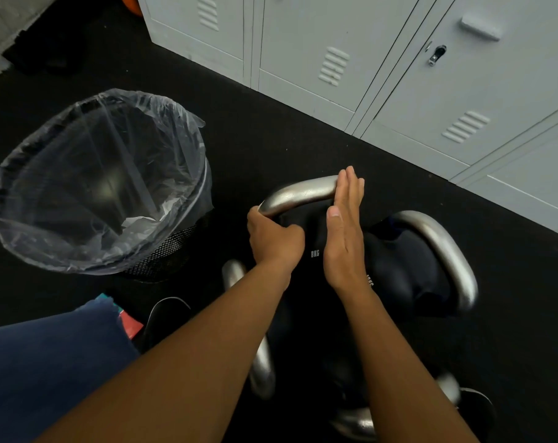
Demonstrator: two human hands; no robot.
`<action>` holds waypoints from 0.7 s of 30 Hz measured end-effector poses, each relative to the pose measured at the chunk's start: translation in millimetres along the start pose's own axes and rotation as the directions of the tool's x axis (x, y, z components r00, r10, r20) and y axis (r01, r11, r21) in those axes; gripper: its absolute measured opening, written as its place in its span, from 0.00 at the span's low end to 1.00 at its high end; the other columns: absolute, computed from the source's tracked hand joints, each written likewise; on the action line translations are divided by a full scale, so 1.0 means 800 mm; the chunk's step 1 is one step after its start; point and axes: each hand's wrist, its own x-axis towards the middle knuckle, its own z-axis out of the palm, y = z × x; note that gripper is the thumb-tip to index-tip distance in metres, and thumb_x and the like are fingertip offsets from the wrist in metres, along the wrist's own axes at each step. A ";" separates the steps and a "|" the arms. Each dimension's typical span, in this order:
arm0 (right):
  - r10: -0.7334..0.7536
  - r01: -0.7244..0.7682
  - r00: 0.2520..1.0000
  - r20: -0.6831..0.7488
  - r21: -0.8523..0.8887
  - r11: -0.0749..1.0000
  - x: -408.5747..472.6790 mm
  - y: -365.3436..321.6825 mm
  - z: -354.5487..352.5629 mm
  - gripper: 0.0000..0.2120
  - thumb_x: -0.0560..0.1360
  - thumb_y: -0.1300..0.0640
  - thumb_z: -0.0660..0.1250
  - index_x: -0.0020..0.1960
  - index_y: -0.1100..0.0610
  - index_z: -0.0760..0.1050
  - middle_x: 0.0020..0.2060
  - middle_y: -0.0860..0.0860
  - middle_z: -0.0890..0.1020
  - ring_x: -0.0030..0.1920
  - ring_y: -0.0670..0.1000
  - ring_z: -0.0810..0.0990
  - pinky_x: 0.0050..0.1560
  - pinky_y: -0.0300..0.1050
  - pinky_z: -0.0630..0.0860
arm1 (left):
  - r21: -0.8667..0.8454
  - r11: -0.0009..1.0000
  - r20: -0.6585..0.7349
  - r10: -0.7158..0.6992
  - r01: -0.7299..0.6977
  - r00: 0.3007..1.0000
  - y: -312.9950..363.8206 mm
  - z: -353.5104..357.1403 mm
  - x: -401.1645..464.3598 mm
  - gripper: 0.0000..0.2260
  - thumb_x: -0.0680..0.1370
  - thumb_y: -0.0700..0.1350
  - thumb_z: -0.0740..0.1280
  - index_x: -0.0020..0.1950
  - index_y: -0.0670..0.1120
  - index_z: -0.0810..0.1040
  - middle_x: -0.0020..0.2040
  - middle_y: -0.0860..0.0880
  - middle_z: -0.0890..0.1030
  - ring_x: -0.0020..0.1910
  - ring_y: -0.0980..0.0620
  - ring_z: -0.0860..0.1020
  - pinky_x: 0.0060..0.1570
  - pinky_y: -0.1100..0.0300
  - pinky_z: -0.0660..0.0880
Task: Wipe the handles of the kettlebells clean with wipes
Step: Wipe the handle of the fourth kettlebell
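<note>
The curved silver steel handle (298,195) of a black kettlebell is gripped at its near corner by the left hand (272,239). The right hand (344,231), fingers straight, is laid flat against the handle's far end. Left of both, a mesh wastebasket with clear liner (98,183) is seen; open black floor (271,129) beyond.

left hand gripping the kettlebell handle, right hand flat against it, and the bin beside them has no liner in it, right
Not quite. The bin does have a liner: a clear plastic bag is folded over its rim, as the head view shows. The rest stands: the left hand grips the kettlebell handle and the right hand lies flat against it.
</note>
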 end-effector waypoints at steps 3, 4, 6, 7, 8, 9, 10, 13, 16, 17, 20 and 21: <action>-0.001 0.001 1.000 0.007 0.003 1.000 -0.001 -0.001 0.000 0.29 0.86 0.48 0.45 0.84 0.55 0.48 0.84 0.45 0.45 0.82 0.44 0.37 0.78 0.32 0.42 | -0.068 0.996 0.008 -0.060 0.060 0.998 -0.002 0.001 0.003 0.34 0.75 0.36 0.67 0.78 0.52 0.60 0.71 0.45 0.72 0.65 0.44 0.75 0.63 0.49 0.77; -0.002 0.002 1.000 0.008 0.005 1.000 -0.001 -0.001 0.000 0.29 0.86 0.48 0.45 0.84 0.55 0.47 0.84 0.45 0.45 0.82 0.44 0.37 0.78 0.33 0.41 | -0.062 0.997 -0.003 -0.049 0.049 0.999 -0.002 0.002 -0.002 0.36 0.75 0.37 0.67 0.80 0.53 0.58 0.72 0.46 0.71 0.66 0.43 0.75 0.65 0.48 0.76; -0.003 0.003 1.000 0.013 0.001 1.000 0.001 0.001 0.001 0.29 0.86 0.47 0.44 0.84 0.55 0.46 0.83 0.44 0.44 0.82 0.45 0.36 0.78 0.34 0.40 | -0.053 0.998 -0.023 0.015 -0.017 1.000 -0.009 0.004 -0.018 0.39 0.74 0.37 0.66 0.82 0.55 0.54 0.75 0.47 0.70 0.69 0.45 0.74 0.67 0.51 0.74; -0.005 0.005 1.000 0.017 -0.003 1.000 0.001 0.002 0.002 0.29 0.86 0.47 0.44 0.84 0.55 0.46 0.83 0.43 0.43 0.82 0.45 0.36 0.79 0.34 0.40 | -0.065 0.997 -0.022 0.039 -0.040 0.999 -0.014 0.006 -0.028 0.41 0.74 0.37 0.66 0.83 0.56 0.52 0.76 0.48 0.70 0.69 0.46 0.74 0.65 0.56 0.73; -0.007 0.007 1.000 0.018 -0.005 1.000 0.002 0.003 0.002 0.29 0.86 0.47 0.44 0.84 0.54 0.45 0.83 0.43 0.43 0.82 0.45 0.36 0.79 0.35 0.40 | -0.082 0.996 -0.017 0.039 -0.040 0.999 -0.017 0.007 -0.035 0.42 0.74 0.36 0.65 0.83 0.57 0.50 0.75 0.48 0.70 0.68 0.47 0.75 0.61 0.60 0.73; -0.008 0.008 1.000 0.022 -0.005 1.000 0.001 0.003 0.002 0.29 0.86 0.47 0.44 0.84 0.54 0.45 0.83 0.43 0.42 0.82 0.44 0.35 0.79 0.35 0.40 | -0.101 0.994 -0.017 0.028 -0.030 0.999 -0.020 0.008 -0.038 0.43 0.74 0.35 0.65 0.83 0.57 0.50 0.75 0.48 0.72 0.67 0.47 0.76 0.58 0.61 0.73; -0.010 0.010 1.000 0.022 -0.004 1.000 0.001 0.003 0.002 0.29 0.86 0.47 0.44 0.84 0.54 0.45 0.83 0.43 0.42 0.82 0.44 0.36 0.79 0.35 0.40 | -0.120 0.992 -0.025 0.022 -0.025 0.999 -0.021 0.009 -0.036 0.42 0.74 0.35 0.65 0.83 0.57 0.51 0.73 0.48 0.73 0.66 0.47 0.76 0.59 0.61 0.73; -0.011 0.011 1.000 0.019 -0.004 1.000 0.001 0.004 0.000 0.29 0.86 0.47 0.44 0.84 0.54 0.45 0.83 0.43 0.43 0.82 0.44 0.36 0.79 0.35 0.40 | -0.143 0.990 -0.060 -0.016 0.008 0.998 -0.014 0.011 -0.015 0.37 0.73 0.37 0.64 0.80 0.56 0.58 0.71 0.47 0.74 0.67 0.44 0.76 0.69 0.51 0.73; -0.001 0.001 0.999 0.035 0.011 1.000 0.002 0.004 0.002 0.29 0.86 0.46 0.44 0.84 0.54 0.45 0.83 0.42 0.42 0.82 0.44 0.35 0.79 0.35 0.39 | -0.159 0.984 -0.059 -0.096 0.085 0.994 -0.005 0.011 0.004 0.32 0.75 0.38 0.65 0.78 0.54 0.62 0.71 0.46 0.73 0.65 0.43 0.76 0.66 0.48 0.75; -0.001 0.001 0.999 0.038 0.011 1.000 0.001 0.004 0.001 0.29 0.86 0.46 0.44 0.84 0.54 0.44 0.82 0.41 0.41 0.82 0.44 0.35 0.79 0.35 0.39 | -0.162 0.982 -0.054 -0.102 0.092 0.993 -0.005 0.011 0.006 0.31 0.76 0.38 0.65 0.78 0.54 0.63 0.71 0.46 0.73 0.65 0.43 0.76 0.66 0.47 0.76; 0.000 0.000 0.999 0.037 0.003 1.000 0.002 0.005 0.000 0.29 0.86 0.46 0.44 0.84 0.54 0.44 0.82 0.41 0.41 0.82 0.44 0.34 0.79 0.36 0.38 | -0.164 0.984 -0.053 -0.082 0.073 0.995 -0.009 0.013 0.001 0.34 0.75 0.37 0.65 0.79 0.55 0.61 0.72 0.47 0.72 0.66 0.44 0.76 0.66 0.47 0.76; 0.001 -0.001 0.999 0.036 0.001 1.000 0.002 0.005 0.001 0.29 0.86 0.46 0.44 0.84 0.54 0.44 0.82 0.41 0.41 0.82 0.44 0.34 0.79 0.36 0.38 | -0.177 0.982 -0.047 -0.078 0.068 0.996 -0.012 0.013 -0.003 0.36 0.74 0.37 0.65 0.80 0.56 0.59 0.72 0.47 0.72 0.66 0.44 0.76 0.67 0.47 0.75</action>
